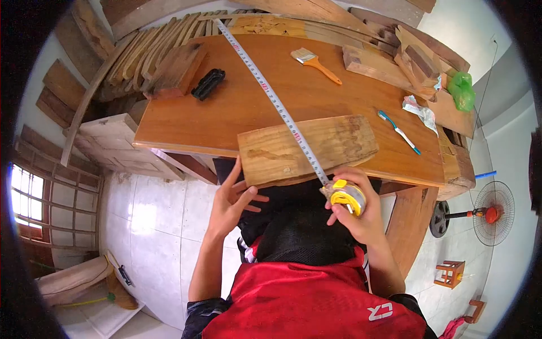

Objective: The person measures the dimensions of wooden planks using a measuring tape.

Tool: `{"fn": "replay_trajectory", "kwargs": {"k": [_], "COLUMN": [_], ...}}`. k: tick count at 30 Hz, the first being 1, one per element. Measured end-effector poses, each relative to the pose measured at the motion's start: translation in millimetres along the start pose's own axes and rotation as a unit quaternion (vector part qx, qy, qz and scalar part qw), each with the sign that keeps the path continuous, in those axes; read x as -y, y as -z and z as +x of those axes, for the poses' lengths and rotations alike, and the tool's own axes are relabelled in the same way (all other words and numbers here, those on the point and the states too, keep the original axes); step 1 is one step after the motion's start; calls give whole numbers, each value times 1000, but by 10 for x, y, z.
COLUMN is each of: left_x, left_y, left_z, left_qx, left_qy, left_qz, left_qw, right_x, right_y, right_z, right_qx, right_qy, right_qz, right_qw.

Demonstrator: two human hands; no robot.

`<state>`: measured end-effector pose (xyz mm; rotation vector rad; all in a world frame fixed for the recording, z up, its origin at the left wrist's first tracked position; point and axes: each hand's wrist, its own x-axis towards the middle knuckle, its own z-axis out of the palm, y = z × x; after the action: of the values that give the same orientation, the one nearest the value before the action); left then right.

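A yellow tape measure (348, 198) is gripped in my right hand (361, 209), close to the front edge of the table. Its white blade (270, 95) runs out across a wooden block (307, 148) and over the tabletop to the far left edge. The block lies at the table's near edge and partly overhangs it. My left hand (230, 195) is at the block's left end, fingers spread, with the index fingertip right at its corner and nothing in the palm.
On the brown table (226, 121) lie a black object (208, 85), a paintbrush (316, 64), a toothbrush (399, 131) and a crumpled wrapper (420, 114). Wooden pieces (375, 65) and a green plastic bag (462, 91) are at the right. A fan (492, 213) stands on the right.
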<state>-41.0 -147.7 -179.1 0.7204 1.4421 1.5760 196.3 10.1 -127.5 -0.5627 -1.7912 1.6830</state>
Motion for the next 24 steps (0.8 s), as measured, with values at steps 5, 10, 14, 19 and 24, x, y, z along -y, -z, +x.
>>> {"fn": "replay_trajectory", "kwargs": {"k": [5,10,14,19,24], "left_x": [84,208,70,-97,-220], "left_y": [-191,-423,-542,-333,-184], "left_z": [56,94,133,460,992], "left_qx": [93,148,77,-99,-119], "left_qy": [-7,-25,-10,-185,-272], "left_qz": [-19,8,72,239,239], "left_qw": [995,989,994,948,925], "right_x": [-63,10,-35,16,39], "right_y": [-54,-147,-93,-80,-145], "right_z": [72,8,-29,-66,-40], "right_qx": [22,-19,-25,21,44], "right_qy": [13,-67,25,101,102], "right_qz": [-96,-36,-189,-284,-280], "right_qw": [995,997,981,953,954]}}
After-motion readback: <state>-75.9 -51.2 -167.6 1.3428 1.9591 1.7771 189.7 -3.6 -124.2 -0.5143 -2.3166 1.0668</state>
